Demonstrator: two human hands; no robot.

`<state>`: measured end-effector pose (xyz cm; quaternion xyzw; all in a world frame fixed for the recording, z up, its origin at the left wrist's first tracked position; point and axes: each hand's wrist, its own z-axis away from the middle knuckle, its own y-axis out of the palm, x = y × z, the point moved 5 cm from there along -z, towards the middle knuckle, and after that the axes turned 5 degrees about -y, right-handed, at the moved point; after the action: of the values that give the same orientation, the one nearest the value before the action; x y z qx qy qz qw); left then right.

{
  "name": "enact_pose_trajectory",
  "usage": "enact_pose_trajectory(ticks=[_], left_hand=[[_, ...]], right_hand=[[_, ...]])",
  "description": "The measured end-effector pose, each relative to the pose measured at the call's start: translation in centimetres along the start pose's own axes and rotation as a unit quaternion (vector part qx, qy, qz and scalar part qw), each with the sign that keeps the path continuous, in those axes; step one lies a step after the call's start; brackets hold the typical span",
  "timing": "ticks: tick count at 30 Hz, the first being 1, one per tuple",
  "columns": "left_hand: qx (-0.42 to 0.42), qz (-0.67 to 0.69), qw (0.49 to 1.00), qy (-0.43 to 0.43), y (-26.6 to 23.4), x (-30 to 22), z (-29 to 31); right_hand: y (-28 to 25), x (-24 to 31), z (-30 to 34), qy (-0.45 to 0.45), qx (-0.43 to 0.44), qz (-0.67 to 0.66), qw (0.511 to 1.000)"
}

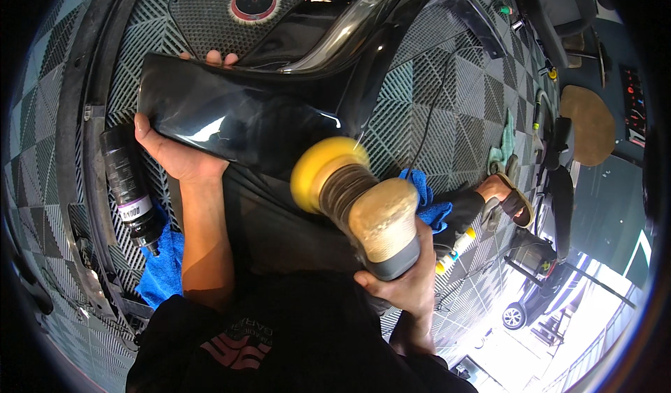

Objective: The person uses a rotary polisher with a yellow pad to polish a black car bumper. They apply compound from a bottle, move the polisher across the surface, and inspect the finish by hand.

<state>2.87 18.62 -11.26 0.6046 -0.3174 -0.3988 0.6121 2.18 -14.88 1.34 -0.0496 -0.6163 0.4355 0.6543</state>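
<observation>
A glossy black curved car body panel [258, 106] lies across my lap. My left hand [178, 152] grips its left end, with the thumb at the near edge and fingertips showing over the far edge. In my right hand [412, 278] is a handheld polisher [381, 222], gripped round its grey end; the fingers behind it are partly hidden. Its yellow foam pad [328, 173] looks blurred and meets the panel's near edge. Whether the pad presses on the surface, I cannot tell. Bright reflections and faint hazy marks show on the panel.
Left of my forearm lie a black bottle [126, 183] and a blue cloth [164, 267]. Another blue cloth [423, 201] and a yellow-capped tube [454, 250] are at right, near my sandalled foot [516, 201]. A round brush [255, 3] lies beyond the panel. A dark cable [433, 110] crosses the tiles.
</observation>
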Motion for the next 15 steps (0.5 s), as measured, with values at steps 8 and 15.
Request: enact_pose_trajectory(ticks=[8, 15], left_hand=[[-0.004, 0.006, 1.000, -0.004, -0.4, 0.2, 0.0], [-0.005, -0.006, 1.000, 0.007, -0.5, 0.0, -0.1]], right_hand=[[1.4, -0.1, -0.3, -0.045, 0.010, 0.018, 0.999], [1.3, -0.4, -1.4, -0.058, 0.007, -0.010, 0.998]])
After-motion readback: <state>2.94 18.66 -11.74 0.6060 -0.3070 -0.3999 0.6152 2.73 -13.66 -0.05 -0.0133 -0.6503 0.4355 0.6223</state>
